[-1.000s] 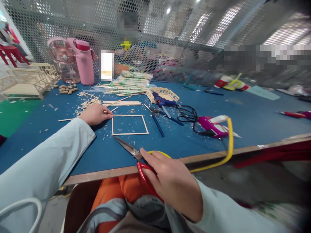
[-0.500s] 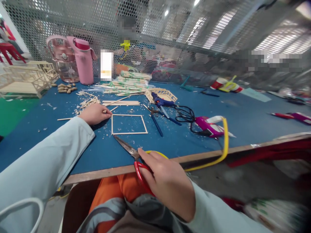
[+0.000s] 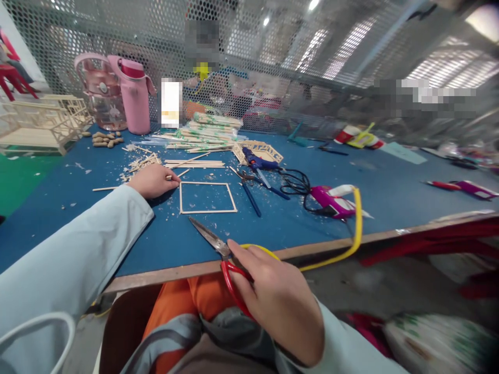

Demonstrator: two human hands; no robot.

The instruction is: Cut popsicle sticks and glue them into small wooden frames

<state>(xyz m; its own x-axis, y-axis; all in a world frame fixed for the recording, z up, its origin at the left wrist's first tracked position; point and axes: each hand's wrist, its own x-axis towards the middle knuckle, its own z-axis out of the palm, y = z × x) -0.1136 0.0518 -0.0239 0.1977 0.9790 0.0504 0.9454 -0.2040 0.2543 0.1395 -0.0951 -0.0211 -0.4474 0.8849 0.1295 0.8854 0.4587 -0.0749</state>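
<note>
A thin rectangular frame of pale wooden sticks (image 3: 206, 212) lies flat on the blue tabletop. My left hand (image 3: 154, 182) rests at its upper left corner, fingers closed; the pale end of a short wooden stick (image 3: 169, 177) shows among them. In my right hand (image 3: 278, 291) are red-handled scissors (image 3: 237, 288), their blades pointing up and left, below the frame and apart from it. Blue-handled pliers (image 3: 251, 200) lie right of the frame, beside a blue glue gun (image 3: 259, 161). Loose sticks (image 3: 198, 164) lie behind the frame.
Wood scraps (image 3: 142, 162), peanuts (image 3: 105, 139) and bagged sticks (image 3: 210, 127) lie farther back. A pink bottle (image 3: 136, 104) and a clear jug (image 3: 105, 106) stand left, near stick models (image 3: 35, 127). A purple tool (image 3: 335, 201) and yellow cord (image 3: 356, 223) occupy the right front edge.
My right hand and the scissors have moved slightly right, drawing the blade tips away from the frame's lower left corner. My left hand stays at the upper left corner.
</note>
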